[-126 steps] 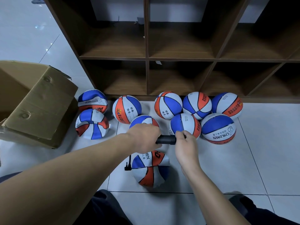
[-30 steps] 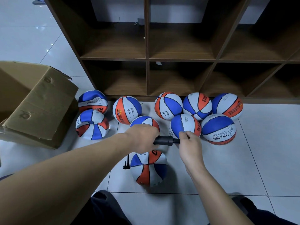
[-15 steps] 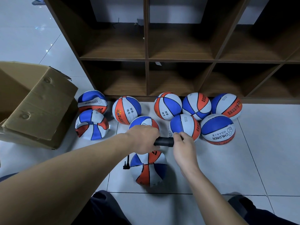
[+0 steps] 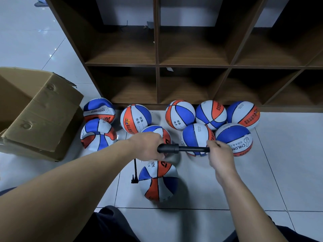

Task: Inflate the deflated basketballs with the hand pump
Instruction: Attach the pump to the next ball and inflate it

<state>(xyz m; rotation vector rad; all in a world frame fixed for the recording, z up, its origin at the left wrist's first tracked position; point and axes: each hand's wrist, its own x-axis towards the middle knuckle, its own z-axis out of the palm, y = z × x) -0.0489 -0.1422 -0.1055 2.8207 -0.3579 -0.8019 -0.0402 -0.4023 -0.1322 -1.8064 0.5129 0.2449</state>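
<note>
**Pump drawn out over the ball on the tiles**

At the far left an open brown cardboard box (image 4: 41,117) lies tipped on the pale floor tiles (image 4: 288,172). Just beside it sit two sagging blue, white and orange basketballs (image 4: 98,134), one behind the other, both dented. Next along, a round ball of the same colours (image 4: 135,118) rests against the foot of the dark wooden cubby shelf (image 4: 157,65).

The person's left hand (image 4: 147,148) is wrapped round the barrel of the black hand pump (image 4: 168,148), held level above the floor. From under that hand a thin black hose (image 4: 135,172) drops to the side of the nearest basketball (image 4: 158,180), which stands on the tiles directly below the pump, between the person's knees and the row of balls. I cannot tell whether the hose tip is seated in the valve.

The pump's slim rod (image 4: 194,149) runs rightward, pulled well out of the barrel, to the right hand (image 4: 221,154), whose fingers curl round the handle end. Behind it a cluster of plump basketballs (image 4: 234,138) crowds the shelf base.
</note>
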